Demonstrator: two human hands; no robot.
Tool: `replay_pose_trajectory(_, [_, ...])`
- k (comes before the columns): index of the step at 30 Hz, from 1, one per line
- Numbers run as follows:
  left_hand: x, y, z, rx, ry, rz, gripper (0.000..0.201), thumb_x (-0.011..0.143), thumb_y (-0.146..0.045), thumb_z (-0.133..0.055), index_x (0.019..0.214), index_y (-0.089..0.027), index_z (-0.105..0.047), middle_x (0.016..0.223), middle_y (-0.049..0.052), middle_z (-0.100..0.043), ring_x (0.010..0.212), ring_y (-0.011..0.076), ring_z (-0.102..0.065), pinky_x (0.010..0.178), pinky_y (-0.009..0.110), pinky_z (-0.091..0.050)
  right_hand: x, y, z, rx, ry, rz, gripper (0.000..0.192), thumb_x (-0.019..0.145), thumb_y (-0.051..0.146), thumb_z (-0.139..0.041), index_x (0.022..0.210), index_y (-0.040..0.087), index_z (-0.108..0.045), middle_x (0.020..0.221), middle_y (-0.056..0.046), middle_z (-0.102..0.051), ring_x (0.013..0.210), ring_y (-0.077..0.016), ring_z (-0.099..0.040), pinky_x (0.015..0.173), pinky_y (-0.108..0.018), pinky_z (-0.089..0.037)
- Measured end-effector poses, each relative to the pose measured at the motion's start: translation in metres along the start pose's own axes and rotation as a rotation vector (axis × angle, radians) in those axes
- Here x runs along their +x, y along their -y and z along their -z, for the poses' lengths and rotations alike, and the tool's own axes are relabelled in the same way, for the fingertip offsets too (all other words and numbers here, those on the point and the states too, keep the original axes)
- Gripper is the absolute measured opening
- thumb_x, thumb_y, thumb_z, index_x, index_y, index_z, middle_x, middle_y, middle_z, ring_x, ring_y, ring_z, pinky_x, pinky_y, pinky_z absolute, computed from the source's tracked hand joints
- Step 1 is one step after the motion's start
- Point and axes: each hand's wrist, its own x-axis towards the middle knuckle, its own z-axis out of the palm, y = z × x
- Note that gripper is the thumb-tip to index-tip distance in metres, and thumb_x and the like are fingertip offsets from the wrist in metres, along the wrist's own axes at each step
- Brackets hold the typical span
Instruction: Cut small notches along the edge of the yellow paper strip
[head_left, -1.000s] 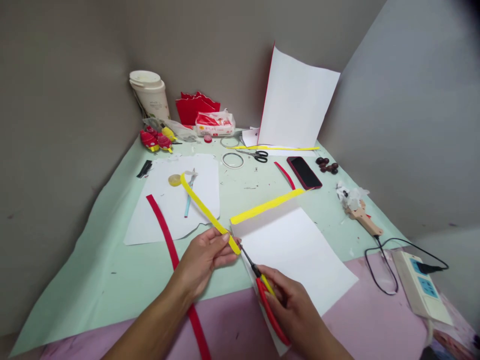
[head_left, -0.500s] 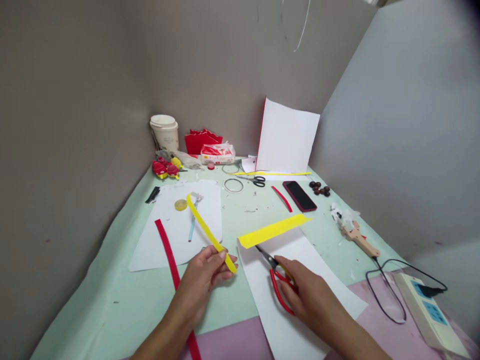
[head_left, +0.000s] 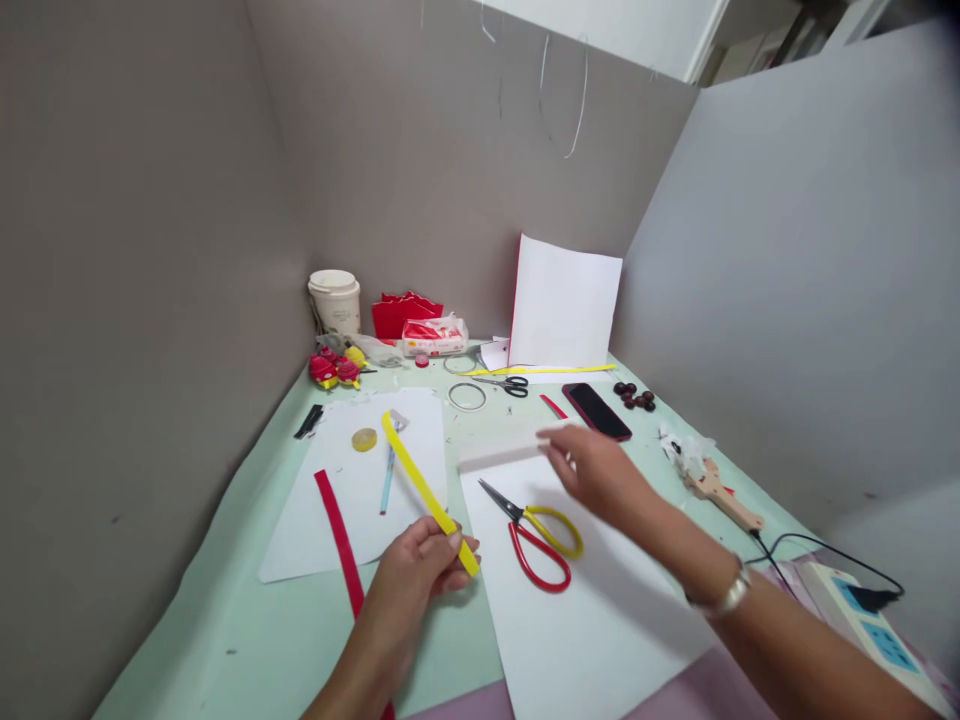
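Grey partition walls close in a pale green bench (head_left: 225, 620) strewn with paper scraps. On it the left hand (head_left: 420, 570) pinches the near end of a yellow strip (head_left: 420, 485), whose far end slants up over a white sheet (head_left: 352, 490). The right hand (head_left: 592, 465), grip loose and holding nothing (blurred, so fingers are hard to read), reaches above the far edge of the big white paper (head_left: 600, 620). Red-and-yellow scissors (head_left: 536, 530) lie shut on that paper, between the hands. Best to keep the pinch firm and low so the strip stays uncreased.

The right hand (head_left: 592, 465) has dropped the scissors (head_left: 534, 532) and reached forward.
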Motion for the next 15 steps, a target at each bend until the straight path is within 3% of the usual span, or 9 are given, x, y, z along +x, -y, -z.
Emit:
replay_pose_trajectory(3, [0.001, 0.001, 0.001, -0.001, 0.003, -0.003, 0.022, 0.076, -0.033, -0.071, 0.088, -0.015, -0.065, 0.088, 0.009, -0.072, 0.077, 0.016, -0.065, 0.068, 0.024, -0.053, 0.065, -0.021, 0.009, -0.077, 0.019, -0.014, 0.025, 0.1, 0.025, -0.045, 0.116, 0.015, -0.06, 0.11, -0.01, -0.065, 0.1, -0.0218, -0.063, 0.088, -0.039, -0.05])
replay_pose_trajectory(7, [0.003, 0.003, 0.003, 0.012, 0.002, -0.013, 0.023, 0.08, -0.033, -0.068, 0.093, -0.015, -0.064, 0.088, 0.008, -0.072, 0.078, 0.0152, -0.065, 0.067, 0.023, -0.053, 0.137, -0.036, -0.011, -0.161, 0.132, -0.039, 0.026, 0.094, 0.03, -0.059, 0.115, 0.014, -0.06, 0.114, -0.009, -0.062, 0.097, -0.0215, -0.064, 0.083, -0.041, -0.054])
replay_pose_trajectory(10, [0.005, 0.005, 0.005, 0.027, -0.014, 0.004, 0.021, 0.083, -0.031, -0.065, 0.096, -0.015, -0.061, 0.092, 0.009, -0.072, 0.08, 0.0148, -0.066, 0.068, 0.022, -0.054, 0.163, -0.043, -0.03, -0.19, 0.194, -0.047, 0.029, 0.094, 0.029, -0.059, 0.119, 0.015, -0.057, 0.119, -0.009, -0.06, 0.1, -0.0227, -0.062, 0.085, -0.043, -0.053])
replay_pose_trajectory(15, [0.008, 0.011, 0.003, 0.032, 0.023, 0.041, 0.019, 0.082, -0.027, -0.066, 0.095, -0.015, -0.061, 0.096, 0.01, -0.072, 0.087, 0.0161, -0.067, 0.075, 0.024, -0.054, 0.178, -0.052, -0.049, -0.165, 0.244, -0.051, 0.03, 0.094, 0.029, -0.059, 0.12, 0.016, -0.057, 0.122, -0.009, -0.059, 0.103, -0.0236, -0.061, 0.087, -0.044, -0.052])
